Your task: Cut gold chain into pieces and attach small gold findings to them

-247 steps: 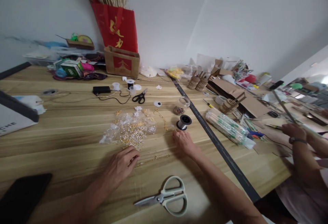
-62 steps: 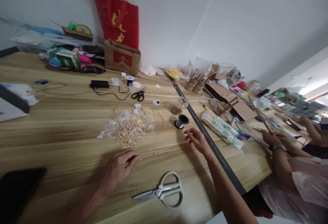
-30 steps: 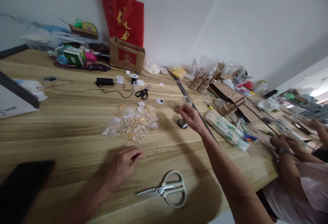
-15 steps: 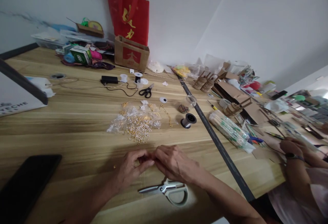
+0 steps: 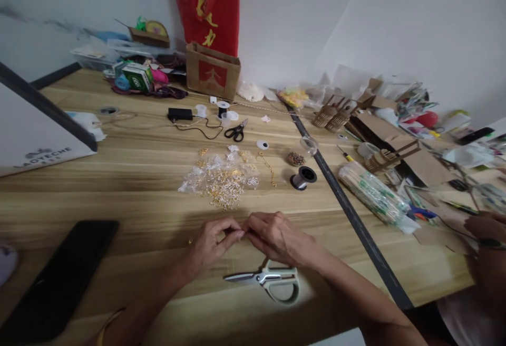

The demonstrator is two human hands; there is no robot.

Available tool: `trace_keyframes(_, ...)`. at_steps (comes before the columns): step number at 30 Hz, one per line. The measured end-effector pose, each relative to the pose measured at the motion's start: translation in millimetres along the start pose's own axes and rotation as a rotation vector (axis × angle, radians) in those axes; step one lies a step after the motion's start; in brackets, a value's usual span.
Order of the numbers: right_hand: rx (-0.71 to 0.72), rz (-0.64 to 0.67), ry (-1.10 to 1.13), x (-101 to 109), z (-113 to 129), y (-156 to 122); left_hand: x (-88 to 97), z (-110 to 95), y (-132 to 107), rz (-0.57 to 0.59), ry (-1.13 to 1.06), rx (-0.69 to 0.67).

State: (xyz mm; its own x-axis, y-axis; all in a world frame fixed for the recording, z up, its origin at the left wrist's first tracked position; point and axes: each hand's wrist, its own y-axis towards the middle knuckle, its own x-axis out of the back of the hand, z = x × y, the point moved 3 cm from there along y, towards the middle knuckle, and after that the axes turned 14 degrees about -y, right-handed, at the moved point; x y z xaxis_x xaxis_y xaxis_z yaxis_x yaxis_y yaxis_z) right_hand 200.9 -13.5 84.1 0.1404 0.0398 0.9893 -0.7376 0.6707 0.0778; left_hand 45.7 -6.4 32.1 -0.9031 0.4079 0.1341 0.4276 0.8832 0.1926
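Note:
My left hand (image 5: pixel 211 243) is pinched closed at the thumb and forefinger, its tips meeting those of my right hand (image 5: pixel 272 235). Both are closed on something too small to make out. Below my right hand lie scissors (image 5: pixel 280 280) with pale green handles, blades pointing left. Just beyond the hands is a pile of small gold and silver metal rings (image 5: pixel 225 185), with little clear plastic bags (image 5: pixel 195 177) around it. A gold chain (image 5: pixel 269 169) lies right of the pile. A tiny gold piece (image 5: pixel 190 241) rests beside my left hand.
A spool of wire (image 5: pixel 303 177) and a heap of brown beads (image 5: pixel 295 159) stand to the right. Black scissors (image 5: pixel 236 132) lie further back. A dark phone (image 5: pixel 63 277) is at left. A co-worker's arm (image 5: pixel 488 232) shows at the right edge, past a wrapped stick bundle (image 5: pixel 373 195).
The view has shifted, so the table things appear further right and higher. My hands stay together, fingertips touching, with little change in their pose.

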Motion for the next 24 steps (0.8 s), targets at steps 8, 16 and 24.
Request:
trace_keyframes(8, -0.023, -0.083, 0.173, 2.3, -17.3, 7.7, 5.9, -6.6, 3.9, -0.05, 0.04, 0.019)
trace_keyframes(16, 0.014, -0.179, 0.294, -10.6, -26.4, 14.8, 9.4, 4.3, 5.4, -0.096, 0.036, 0.072)
trace_keyframes(24, 0.021, -0.22, 0.215, -23.0, -28.0, 17.0, 23.6, 0.5, 11.1, -0.025, 0.139, 0.158)
